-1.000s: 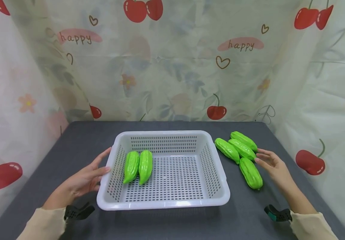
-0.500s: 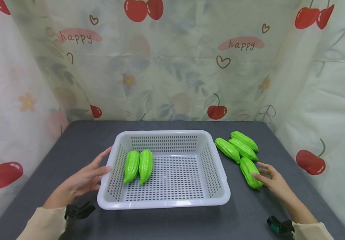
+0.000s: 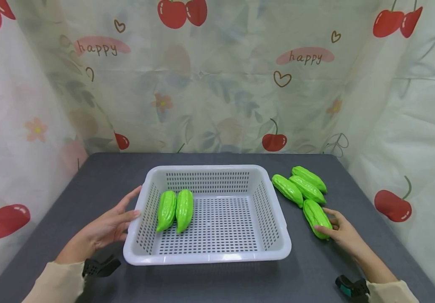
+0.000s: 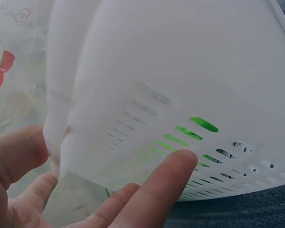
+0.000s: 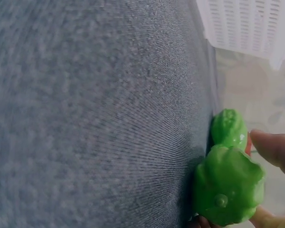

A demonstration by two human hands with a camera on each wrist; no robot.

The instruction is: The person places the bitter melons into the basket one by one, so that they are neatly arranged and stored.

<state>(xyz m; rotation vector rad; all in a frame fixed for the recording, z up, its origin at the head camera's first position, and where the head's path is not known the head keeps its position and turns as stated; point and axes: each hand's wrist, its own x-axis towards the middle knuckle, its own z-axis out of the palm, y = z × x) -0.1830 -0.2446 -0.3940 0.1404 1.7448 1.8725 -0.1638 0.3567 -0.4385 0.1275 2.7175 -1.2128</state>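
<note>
A white slotted plastic basket [image 3: 236, 256] stands mid-table with two green bitter melons [image 3: 185, 210] side by side in its left part. My left hand [image 3: 105, 229] rests against the basket's left end, fingers spread and fairly straight; in the left wrist view its fingertips [image 4: 180, 161] lie at the slotted outer wall. To the right of the basket lie several more bitter melons [image 3: 287, 189]. My right hand [image 3: 344, 233] grips the nearest one [image 3: 314, 214], thumb over its top and fingers along its right side. The right wrist view shows this bitter melon [image 5: 228, 185] end-on, low over the dark cloth.
A dark grey cloth [image 3: 217, 282] covers the table. Behind and at both sides hangs a pale curtain [image 3: 217, 105] printed with cherries. Two bitter melons [image 3: 307, 189] lie close together beyond the gripped one, by the table's right side. Black bands [image 3: 351, 288] sit on both wrists.
My right hand has come from beside the farther bitter melons toward the front, and its thumb and fingers have closed round the nearest one. The left hand and basket have stayed put.
</note>
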